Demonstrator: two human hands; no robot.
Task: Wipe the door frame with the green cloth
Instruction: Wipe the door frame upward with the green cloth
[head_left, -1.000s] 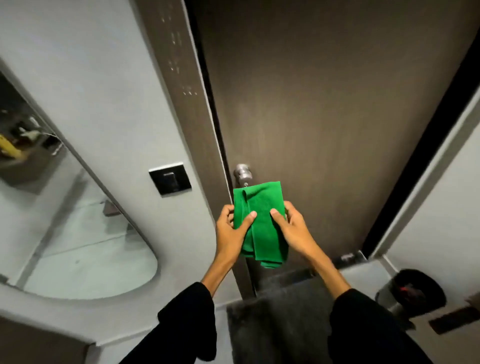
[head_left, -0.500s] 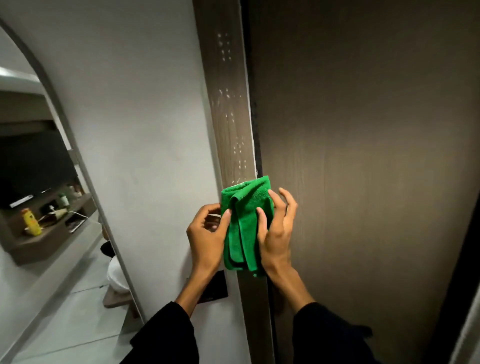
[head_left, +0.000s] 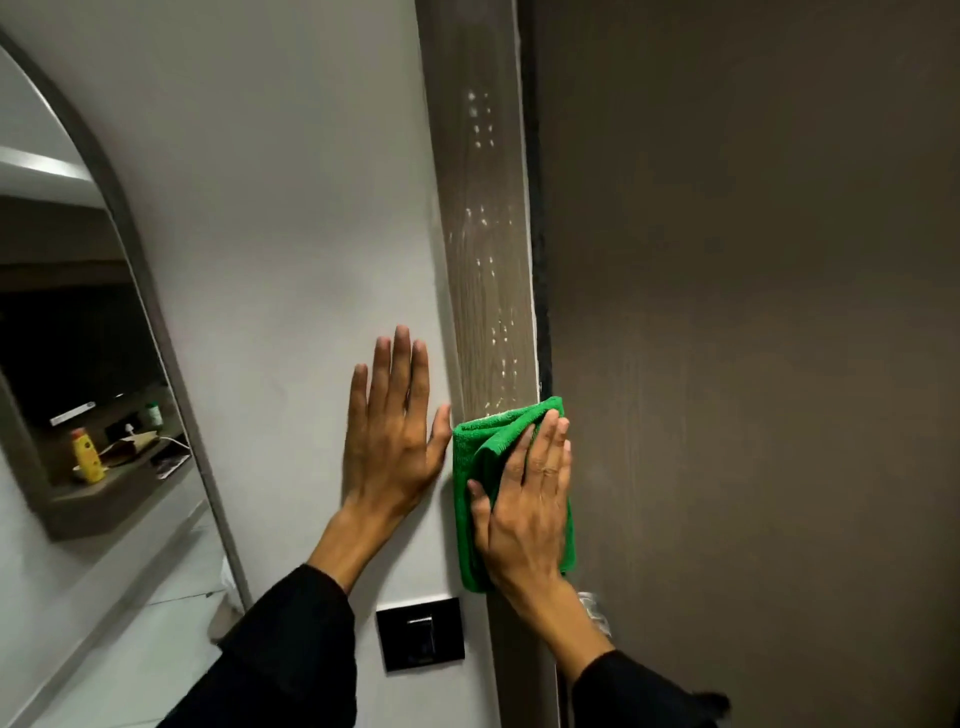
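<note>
Fingers, right hand (head_left: 524, 499): extended and close together, flat on the folded green microfibre cloth (head_left: 480, 467), pinning it by palm pressure rather than by a curled grip.
Fingers, left hand (head_left: 392, 431): spread wide, empty, flat against the pale painted wall (head_left: 270, 234) just beside the frame, thumb tip nearly touching the cloth's edge.
Sleeves: dark, on both forearms at the bottom of the view.
Task item, location: cloth lies across the brown wood-grain door frame strip (head_left: 488, 270), above the black square wall switch (head_left: 420, 634); its right edge reaches the dark gap at the brown door panel (head_left: 753, 312).
Frame condition: white flecks or droplets (head_left: 483, 130) dot the strip above the cloth; judged not yet wiped.
Metal door knob (head_left: 595, 610): partly hidden behind the right wrist.
Risk, slippage: with no fingers curled round it, the folded cloth could bunch or slide out from under the palm on an upward stroke.
Risk, coverage: cloth overhangs the strip on both sides, so pressure may land on wall or door and leave flecks behind.
Risk, pinching: fingertips near the door gap could catch if the door shifts.
Arched mirror (head_left: 130, 249), far left: reflects a recessed shelf.
Shelf contents (reflected): yellow bottle (head_left: 87, 457), a white cable, small items too unclear to name.
</note>
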